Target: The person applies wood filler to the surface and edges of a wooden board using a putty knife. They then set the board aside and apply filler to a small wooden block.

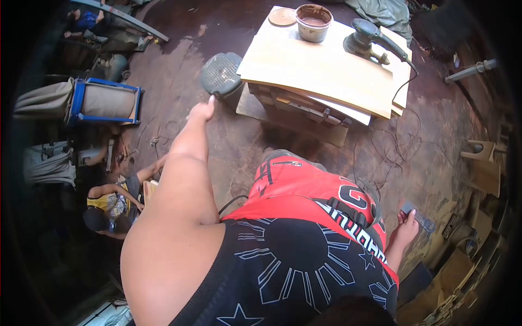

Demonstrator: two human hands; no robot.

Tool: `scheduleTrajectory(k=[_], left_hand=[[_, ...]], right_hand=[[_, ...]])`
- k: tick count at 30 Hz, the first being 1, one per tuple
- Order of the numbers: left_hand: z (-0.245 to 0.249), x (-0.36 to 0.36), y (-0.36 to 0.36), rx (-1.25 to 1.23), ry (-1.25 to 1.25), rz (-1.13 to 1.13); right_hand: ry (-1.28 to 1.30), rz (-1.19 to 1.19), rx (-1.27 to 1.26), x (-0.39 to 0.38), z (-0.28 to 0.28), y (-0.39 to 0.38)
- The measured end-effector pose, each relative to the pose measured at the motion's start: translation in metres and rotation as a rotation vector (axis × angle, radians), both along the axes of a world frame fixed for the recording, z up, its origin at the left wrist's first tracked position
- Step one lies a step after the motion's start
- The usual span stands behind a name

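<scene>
My left hand (202, 110) is stretched forward to the near edge of a dark round stool (222, 74) with a perforated top. One finger meets its rim; the others are hardly visible, so their grip is unclear. Low on the right, my right hand (406, 228) is closed around a flat tool (423, 221) with a grey block-like end and a darker, longer part. Beyond the stool, pale boards (304, 68) lie stacked on a low support. On them are an open tub (314, 23) of brown material, a round lid (282, 17) and a corded sander (367, 41).
A loose cable (394, 144) coils on the floor right of the boards. A blue-framed folding seat (109, 101) stands at the left. Below it sits another person (114, 204), and one more person (87, 19) is at upper left. Wood pieces (457, 266) lie at lower right.
</scene>
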State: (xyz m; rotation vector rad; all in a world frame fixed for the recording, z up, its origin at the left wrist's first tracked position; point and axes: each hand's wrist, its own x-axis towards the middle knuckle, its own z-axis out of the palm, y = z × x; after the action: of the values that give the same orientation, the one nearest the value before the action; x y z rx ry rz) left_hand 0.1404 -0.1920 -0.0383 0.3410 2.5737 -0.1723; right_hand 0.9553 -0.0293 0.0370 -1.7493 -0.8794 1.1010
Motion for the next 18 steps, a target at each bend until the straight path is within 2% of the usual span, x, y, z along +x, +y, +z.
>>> scheduleTrajectory(k=[2, 3, 4, 5, 7, 9, 12, 15, 17, 18], left_hand=[[-0.03, -0.022, -0.073, -0.091, -0.043, -0.009], [-0.095, -0.047, -0.117, -0.159, -0.098, -0.181], [-0.071, -0.008, -0.125, 0.009, -0.095, -0.129], [-0.095, -0.003, -0.142, -0.058, -0.191, -0.318], [-0.108, 0.038, -0.16, 0.037, -0.399, -0.29], [-0.09, 0.078, -0.154, 0.052, -0.557, -0.413], [-0.121, 0.07, -0.164, 0.244, -0.832, -0.855], [-0.078, 0.036, -0.151, 0.351, -0.577, -0.596], [-0.075, -0.011, -0.151, 0.391, -0.538, -0.164], [-0.094, -0.038, -0.166, 0.477, -0.413, -0.067]], right_hand=[[0.035, 0.059, 0.023, -0.05, 0.009, 0.021], [0.05, 0.081, 0.034, -0.074, 0.015, 0.03], [0.038, 0.12, 0.036, -0.103, 0.017, 0.04], [0.021, 0.155, 0.035, -0.132, 0.02, 0.047], [0.062, 0.276, 0.034, -0.19, 0.017, 0.06], [0.062, 0.389, -0.001, -0.265, 0.027, 0.064], [0.056, 0.561, -0.026, -0.378, 0.035, 0.054], [-0.069, 0.793, -0.003, -0.476, 0.053, 0.035], [-0.268, 1.039, 0.261, -0.512, 0.04, 0.034], [-0.364, 1.158, 0.397, -0.527, 0.034, 0.034]])
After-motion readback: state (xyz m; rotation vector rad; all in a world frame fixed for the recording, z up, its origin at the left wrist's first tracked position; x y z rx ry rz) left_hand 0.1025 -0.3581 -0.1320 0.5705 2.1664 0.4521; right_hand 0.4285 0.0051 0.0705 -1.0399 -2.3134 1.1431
